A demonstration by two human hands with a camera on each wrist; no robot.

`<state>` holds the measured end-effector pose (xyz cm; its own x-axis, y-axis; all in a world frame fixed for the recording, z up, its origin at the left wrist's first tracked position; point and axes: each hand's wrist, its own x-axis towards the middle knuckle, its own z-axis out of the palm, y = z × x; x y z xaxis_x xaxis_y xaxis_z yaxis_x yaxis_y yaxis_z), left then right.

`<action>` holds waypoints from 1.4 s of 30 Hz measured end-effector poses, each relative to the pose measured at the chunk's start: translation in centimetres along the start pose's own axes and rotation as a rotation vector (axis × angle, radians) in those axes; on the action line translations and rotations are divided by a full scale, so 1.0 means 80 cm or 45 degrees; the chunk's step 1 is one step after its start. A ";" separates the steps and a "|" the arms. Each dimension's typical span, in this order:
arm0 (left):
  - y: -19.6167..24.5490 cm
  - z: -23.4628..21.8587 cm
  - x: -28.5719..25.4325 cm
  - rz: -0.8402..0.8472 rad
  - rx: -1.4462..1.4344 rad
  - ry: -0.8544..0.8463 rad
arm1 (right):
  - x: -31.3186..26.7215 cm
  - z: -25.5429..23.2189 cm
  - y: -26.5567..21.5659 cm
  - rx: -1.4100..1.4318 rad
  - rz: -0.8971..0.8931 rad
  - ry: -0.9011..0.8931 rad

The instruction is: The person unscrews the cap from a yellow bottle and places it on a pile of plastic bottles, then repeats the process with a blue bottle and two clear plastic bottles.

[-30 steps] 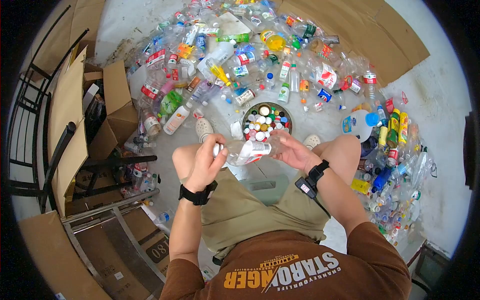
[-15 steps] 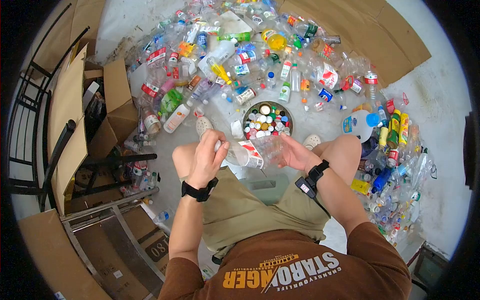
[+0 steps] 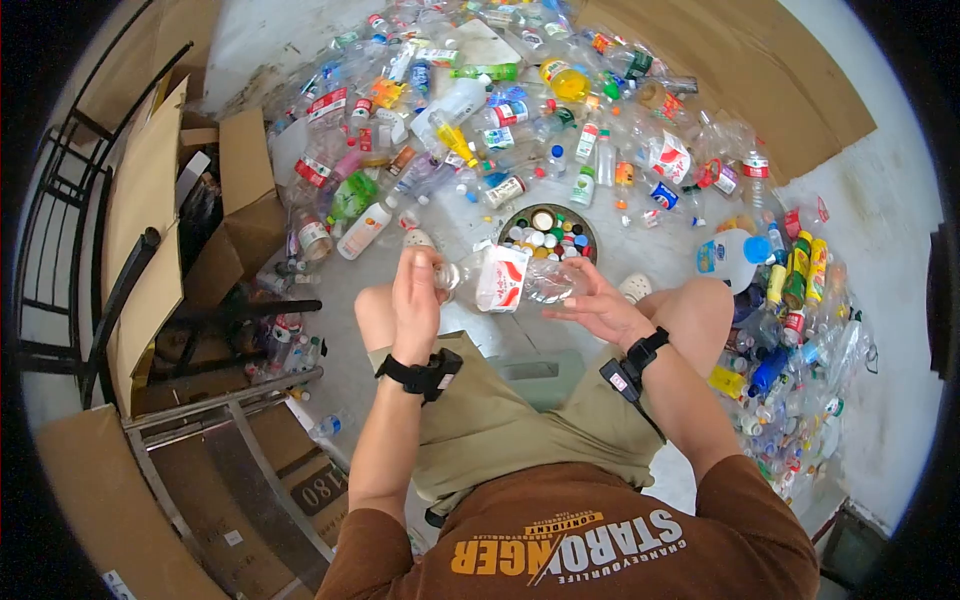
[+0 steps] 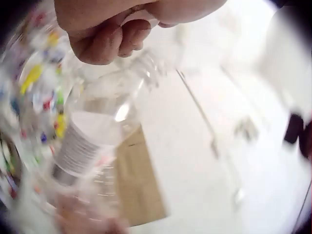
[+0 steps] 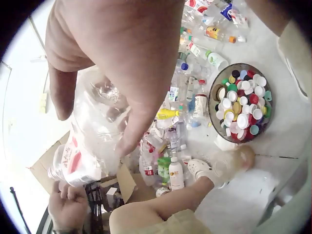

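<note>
A clear plastic bottle (image 3: 540,282) with a white and red label lies sideways between both hands, over the lap. My right hand (image 3: 605,305) holds it near its base, thumb on one side and fingers on the other. At the neck end, my left hand (image 3: 412,295) has its fingers curled. A white cap (image 4: 140,18) shows pinched in those fingers in the left wrist view, with the bare threaded neck just below them. Beyond the bottle, a round bowl (image 5: 211,105) full of mixed-colour caps sits on the floor between the feet.
A wide heap of plastic bottles (image 3: 505,187) curves around the front and right. Cardboard boxes (image 3: 240,230) and a black metal frame (image 3: 150,245) stand at left. A white jug (image 3: 730,255) with a blue cap is near the right knee.
The white cap was at the bottle's neck in the left hand; the neck now shows bare. The bottle has turned so its label faces up, and the head view has shifted slightly.
</note>
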<state>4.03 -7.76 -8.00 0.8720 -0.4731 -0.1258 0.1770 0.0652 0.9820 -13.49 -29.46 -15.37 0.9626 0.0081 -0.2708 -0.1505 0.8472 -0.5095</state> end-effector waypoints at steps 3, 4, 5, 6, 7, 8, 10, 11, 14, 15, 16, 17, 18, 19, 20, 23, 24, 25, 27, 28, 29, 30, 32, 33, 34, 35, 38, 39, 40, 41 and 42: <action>0.008 -0.016 0.005 -0.336 -0.855 -0.083 | -0.002 0.000 0.000 0.178 -0.052 0.036; 0.012 -0.016 0.006 -0.393 -1.072 -0.141 | -0.002 0.002 -0.001 0.194 -0.074 0.018; 0.014 -0.015 0.007 -0.450 -1.294 -0.208 | -0.003 0.004 -0.005 0.206 -0.101 0.006; 0.013 -0.013 0.008 -0.446 -1.215 -0.167 | -0.005 0.004 -0.008 0.216 -0.133 0.002; 0.009 -0.009 0.008 -0.453 -1.142 -0.132 | -0.004 0.001 -0.009 0.180 -0.144 -0.010; 0.003 -0.004 0.008 -0.468 -1.072 -0.102 | -0.005 -0.001 -0.011 0.192 -0.171 -0.006; -0.040 -0.004 0.008 -0.639 -0.935 -0.157 | -0.010 0.001 -0.018 0.204 -0.222 0.017; -0.066 -0.001 0.007 -0.724 -0.894 -0.204 | -0.010 0.000 -0.021 0.206 -0.264 0.032; -0.124 0.024 -0.001 -0.961 -0.756 -0.211 | -0.016 -0.005 -0.031 0.285 -0.331 0.057; -0.137 0.036 -0.001 -0.975 -0.711 -0.176 | -0.018 -0.007 -0.032 0.298 -0.336 0.067; -0.147 0.047 0.001 -0.986 -0.665 -0.140 | -0.020 -0.008 -0.032 0.311 -0.342 0.075; -0.156 0.057 0.006 -0.950 -0.703 -0.116 | -0.021 -0.010 -0.032 0.326 -0.348 0.081; -0.160 0.067 0.011 -0.914 -0.741 -0.093 | -0.023 -0.013 -0.032 0.327 -0.346 0.091; -0.163 0.074 0.017 -0.879 -0.776 -0.069 | -0.025 -0.015 -0.032 0.329 -0.345 0.102; -0.165 0.079 0.023 -0.931 -0.580 0.004 | -0.027 -0.017 -0.032 0.331 -0.344 0.112; -0.160 0.082 0.031 -1.047 -0.148 0.127 | -0.031 -0.020 -0.032 0.327 -0.353 0.145; -0.160 0.077 0.029 -0.966 -0.159 0.047 | -0.032 -0.023 -0.033 0.348 -0.319 0.115; -0.159 0.070 0.026 -0.885 -0.167 -0.033 | -0.033 -0.026 -0.033 0.371 -0.287 0.085; -0.146 0.062 0.017 -0.650 -0.184 -0.247 | -0.034 -0.032 -0.026 0.408 -0.199 0.032; -0.128 0.067 0.009 -0.508 -0.241 -0.380 | -0.032 -0.035 -0.021 0.416 -0.139 0.005; -0.108 0.074 -0.001 -0.364 -0.300 -0.510 | -0.031 -0.037 -0.017 0.424 -0.078 -0.022; -0.088 0.081 -0.009 -0.218 -0.357 -0.637 | -0.030 -0.037 -0.015 0.402 -0.004 -0.057; -0.048 0.093 -0.022 -0.179 -0.371 -0.733 | -0.027 -0.035 -0.010 0.355 0.145 -0.130; -0.039 0.094 -0.026 -0.159 -0.379 -0.779 | -0.026 -0.032 -0.009 0.316 0.138 -0.138; -0.041 0.092 -0.027 -0.145 -0.303 -0.760 | -0.024 -0.027 -0.008 0.276 0.132 -0.148; -0.047 0.089 -0.027 -0.130 -0.227 -0.739 | -0.022 -0.024 -0.009 0.234 0.128 -0.158; -0.058 0.065 -0.032 -0.221 0.140 -0.570 | -0.018 -0.015 -0.008 0.093 -0.084 0.043; -0.058 0.050 -0.033 -0.275 0.285 -0.496 | -0.017 -0.016 -0.006 0.046 -0.100 0.129; -0.056 0.032 -0.030 -0.304 0.350 -0.429 | -0.015 -0.019 -0.004 -0.001 -0.115 0.214; -0.053 0.010 -0.026 -0.335 0.413 -0.361 | -0.015 -0.023 -0.002 -0.049 -0.126 0.300; -0.056 -0.017 -0.020 -0.277 0.378 -0.318 | -0.015 -0.030 0.002 -0.082 -0.067 0.363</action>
<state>2.47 -6.09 -12.40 0.6854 -0.6479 -0.3323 0.1737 -0.2977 0.9387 -15.17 -30.59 -17.06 0.8688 -0.1919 -0.4566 -0.1250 0.8070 -0.5772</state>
